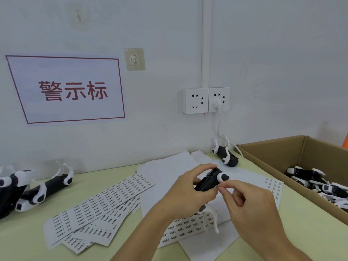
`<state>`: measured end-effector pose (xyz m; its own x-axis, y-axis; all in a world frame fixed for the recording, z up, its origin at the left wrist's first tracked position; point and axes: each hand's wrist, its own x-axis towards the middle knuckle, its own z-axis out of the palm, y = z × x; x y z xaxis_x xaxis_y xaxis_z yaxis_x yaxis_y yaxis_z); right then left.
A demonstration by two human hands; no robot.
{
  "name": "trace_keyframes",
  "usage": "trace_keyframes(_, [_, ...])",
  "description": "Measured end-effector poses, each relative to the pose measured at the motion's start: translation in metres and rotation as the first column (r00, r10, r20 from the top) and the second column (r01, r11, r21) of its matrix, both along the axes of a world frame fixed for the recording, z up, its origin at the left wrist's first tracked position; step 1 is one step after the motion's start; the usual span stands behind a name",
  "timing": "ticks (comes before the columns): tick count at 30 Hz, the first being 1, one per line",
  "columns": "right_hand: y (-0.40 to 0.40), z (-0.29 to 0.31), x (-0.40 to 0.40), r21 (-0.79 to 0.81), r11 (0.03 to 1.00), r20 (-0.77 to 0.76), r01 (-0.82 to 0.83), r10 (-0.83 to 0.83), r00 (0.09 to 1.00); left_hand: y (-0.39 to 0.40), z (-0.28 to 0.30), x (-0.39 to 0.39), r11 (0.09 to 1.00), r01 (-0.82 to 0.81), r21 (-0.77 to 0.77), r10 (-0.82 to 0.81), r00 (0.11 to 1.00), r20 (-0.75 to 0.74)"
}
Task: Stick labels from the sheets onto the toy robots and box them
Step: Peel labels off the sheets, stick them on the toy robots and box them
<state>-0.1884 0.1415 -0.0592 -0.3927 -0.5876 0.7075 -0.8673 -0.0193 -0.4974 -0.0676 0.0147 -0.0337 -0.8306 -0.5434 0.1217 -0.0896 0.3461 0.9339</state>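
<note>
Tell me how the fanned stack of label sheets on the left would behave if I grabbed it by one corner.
The label sheets look thin and already lie splayed, so they would probably droop and slide apart. On the smooth table they likely skid easily when pushed.

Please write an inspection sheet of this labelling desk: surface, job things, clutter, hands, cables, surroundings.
Surface: pale green table, mostly covered with paper.
Job's things: held toy robot above the sheets; label sheets fanned at the left; toy robots lying at the far left; one toy robot by the wall; cardboard box at the right with robots inside.
Clutter: blank backing sheets under the hands.
Hands: left hand grips the held toy robot; right hand pinches a small label against it.
Cables: white cable from the plug in the right wall socket.
Surroundings: white wall, red-framed sign, two adhesive hooks.
</note>
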Motion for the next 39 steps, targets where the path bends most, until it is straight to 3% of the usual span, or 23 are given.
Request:
trace_keyframes(10, [0.0, 0.003, 0.001, -0.029, 0.997, -0.057, 0.076, -0.078, 0.995, 0.002, 0.001, 0.0, 1.0, -0.011, 0.006, 0.011, 1.0, 0.004])
trace_keyframes(17, [0.003, 0.009, -0.01, -0.088, 0.993, 0.049, 0.083, -0.079, 0.996, 0.0, -0.001, 0.001, 0.999, -0.025, 0.024, 0.025, 1.0, 0.011])
trace_keyframes(27, [0.001, 0.011, -0.012, 0.109, 0.987, 0.305, -0.116, 0.078, 0.949, 0.003, 0.008, 0.007, 0.996, 0.07, -0.052, -0.07, 0.997, 0.019])
trace_keyframes(30, [0.002, 0.015, -0.014, 0.105, 0.96, 0.407, -0.261, 0.198, 0.892, 0.003, 0.015, 0.011, 0.99, 0.116, -0.083, -0.115, 0.993, 0.022])
trace_keyframes(34, [0.003, 0.017, -0.015, 0.118, 0.934, 0.469, -0.336, 0.246, 0.848, -0.001, 0.02, 0.018, 0.981, 0.167, -0.097, -0.161, 0.985, 0.069])
trace_keyframes(39, [0.005, 0.02, -0.018, 0.093, 0.886, 0.563, -0.454, 0.33, 0.758, -0.002, 0.025, 0.022, 0.968, 0.252, 0.006, -0.251, 0.965, 0.068])
